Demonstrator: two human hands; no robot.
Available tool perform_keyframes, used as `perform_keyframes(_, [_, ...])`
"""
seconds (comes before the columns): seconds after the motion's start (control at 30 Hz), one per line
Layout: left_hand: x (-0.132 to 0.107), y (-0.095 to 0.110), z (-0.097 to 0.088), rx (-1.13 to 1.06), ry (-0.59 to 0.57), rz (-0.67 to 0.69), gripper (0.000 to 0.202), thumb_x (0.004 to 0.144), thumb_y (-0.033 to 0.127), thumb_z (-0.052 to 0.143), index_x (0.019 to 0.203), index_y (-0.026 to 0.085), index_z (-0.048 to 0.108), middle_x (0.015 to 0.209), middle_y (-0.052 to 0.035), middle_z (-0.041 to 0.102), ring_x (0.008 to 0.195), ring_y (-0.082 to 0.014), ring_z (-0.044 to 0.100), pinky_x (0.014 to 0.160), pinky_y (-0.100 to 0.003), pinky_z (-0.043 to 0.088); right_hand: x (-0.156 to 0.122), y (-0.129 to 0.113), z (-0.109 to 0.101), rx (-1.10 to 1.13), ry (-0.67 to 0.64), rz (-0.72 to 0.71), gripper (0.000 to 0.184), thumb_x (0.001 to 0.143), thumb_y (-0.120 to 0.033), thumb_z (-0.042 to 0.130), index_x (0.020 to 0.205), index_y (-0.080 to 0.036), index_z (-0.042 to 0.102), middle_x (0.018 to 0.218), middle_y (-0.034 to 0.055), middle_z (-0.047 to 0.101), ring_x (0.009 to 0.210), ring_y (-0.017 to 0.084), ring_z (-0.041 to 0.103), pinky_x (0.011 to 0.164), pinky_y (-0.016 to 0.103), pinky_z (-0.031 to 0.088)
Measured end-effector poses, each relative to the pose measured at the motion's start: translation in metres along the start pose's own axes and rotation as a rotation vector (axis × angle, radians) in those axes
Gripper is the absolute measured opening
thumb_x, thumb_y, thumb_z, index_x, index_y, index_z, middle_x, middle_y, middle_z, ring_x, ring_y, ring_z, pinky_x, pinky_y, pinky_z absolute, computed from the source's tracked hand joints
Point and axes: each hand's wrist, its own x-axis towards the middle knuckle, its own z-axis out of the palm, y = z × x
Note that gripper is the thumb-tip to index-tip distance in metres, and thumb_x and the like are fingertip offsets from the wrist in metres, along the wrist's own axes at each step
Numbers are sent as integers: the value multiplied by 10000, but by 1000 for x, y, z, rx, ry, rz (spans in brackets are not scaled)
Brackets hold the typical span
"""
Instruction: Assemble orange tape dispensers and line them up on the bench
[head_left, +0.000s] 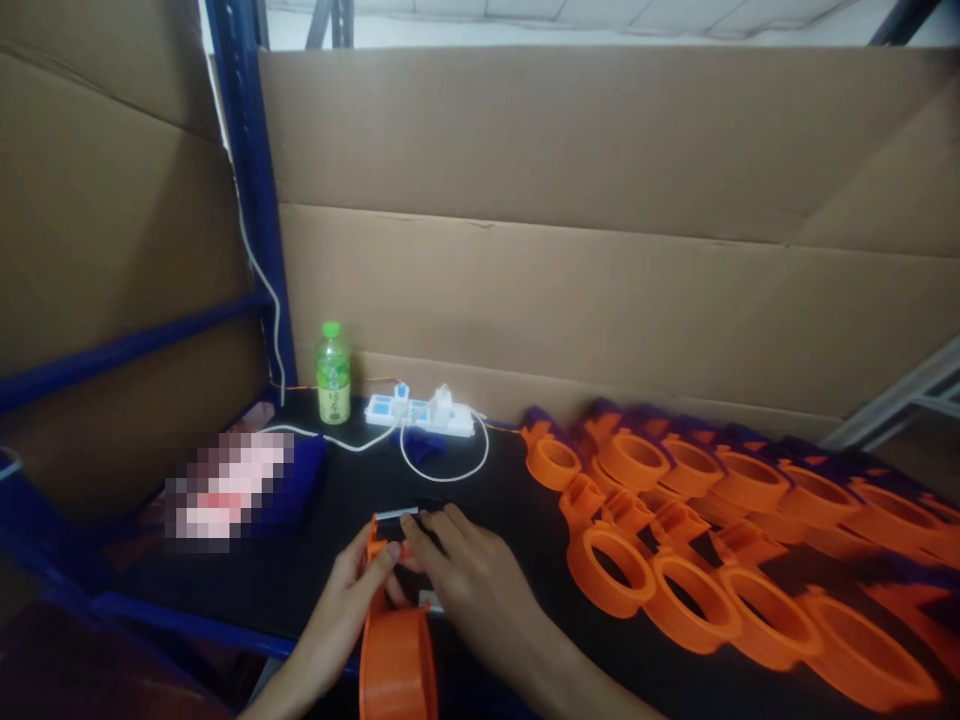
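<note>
In front of me, near the table's front edge, is an orange tape dispenser (397,660) with its round ring pointing down toward me. My left hand (352,590) is closed around its upper part, the thumb lying across the orange plastic. A serrated metal blade (396,514) with a black part beneath it tops the dispenser. My right hand (472,570) presses its fingers on that top end, beside the blade; some fingertips are hidden. Under the right palm a small pale piece shows, too covered to name.
Rows of orange tape dispensers (694,605) cover the table's right side. At the back stand a white power strip (420,412) with looping cables and a green-capped bottle (334,375). A blurred-out item lies on the left. Cardboard panels (600,150) and a blue post (255,180) enclose the table.
</note>
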Motion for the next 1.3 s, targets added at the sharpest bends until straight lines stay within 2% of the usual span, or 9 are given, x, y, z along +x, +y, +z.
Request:
perform_keyframes(0.17, [-1, 4, 1, 18, -26, -1, 306, 886, 412, 606, 1058, 164, 650, 626, 22, 643, 523, -126, 572, 560, -227, 448, -3, 3, 2, 13, -4, 58, 346, 882, -140, 629, 1224, -114, 581, 1040, 112, 642, 898, 212, 600, 672, 303, 515])
perform_keyframes(0.43, [0, 5, 3, -10, -15, -12, 356, 847, 400, 662, 1122, 174, 663, 586, 35, 644, 557, -143, 585, 616, -243, 463, 1, -6, 4, -22, -5, 21, 325, 906, -105, 535, 1225, -91, 596, 1046, 136, 655, 930, 233, 618, 726, 331, 542])
perform_keyframes(0.57, [-2, 6, 3, -178, 144, -67, 354, 766, 362, 751, 1081, 211, 692, 906, -18, 751, 875, -194, 676, 825, -269, 487, 3, -12, 1, -71, 18, -8, 331, 938, -152, 493, 1241, -68, 596, 1216, 200, 621, 1020, 257, 623, 784, 348, 542])
perform_keyframes(0.63, [-3, 9, 4, -299, 179, -104, 335, 773, 381, 736, 1050, 199, 692, 922, -41, 753, 852, -207, 688, 798, -295, 509, 7, -8, -1, -6, 4, -9, 357, 959, -193, 477, 1293, -112, 573, 1282, 172, 603, 1052, 235, 625, 812, 329, 534])
perform_keyframes(0.73, [-4, 12, 1, -361, 94, -136, 330, 820, 449, 661, 913, 133, 688, 677, -55, 707, 545, -165, 622, 563, -278, 502, 24, 13, -1, 71, -128, 176, 372, 1001, -239, 415, 1355, -218, 527, 1253, 89, 641, 1055, 173, 634, 839, 266, 512])
perform_keyframes(0.8, [-2, 11, -2, -346, 78, -154, 361, 812, 478, 651, 815, 118, 679, 600, -56, 674, 500, -155, 592, 519, -266, 487, 40, 36, 5, 40, -221, 352, 354, 1018, -244, 384, 1336, -234, 540, 1186, 84, 669, 1042, 165, 641, 859, 257, 498])
perform_keyframes(0.87, [1, 8, -4, -339, 84, -168, 375, 803, 495, 644, 802, 121, 677, 565, -47, 655, 493, -160, 588, 514, -272, 490, 55, 59, 17, -1, -266, 441, 307, 1004, -253, 439, 1265, -179, 584, 1133, 118, 671, 1011, 191, 647, 866, 293, 502])
perform_keyframes(1.07, [5, 3, -6, -365, 66, -185, 358, 798, 494, 648, 787, 135, 654, 567, -38, 648, 475, -153, 582, 492, -269, 485, 72, 98, 59, -63, -413, 544, 319, 948, -345, 578, 1192, -139, 577, 1170, 81, 601, 1007, 193, 616, 864, 397, 534])
perform_keyframes(1.3, [4, 0, -5, -387, 107, -225, 351, 790, 488, 651, 791, 138, 654, 621, -41, 664, 502, -148, 598, 513, -260, 492, 68, 109, 72, -71, -459, 587, 331, 948, -342, 577, 1206, -135, 572, 1192, 95, 592, 1025, 201, 609, 877, 398, 529])
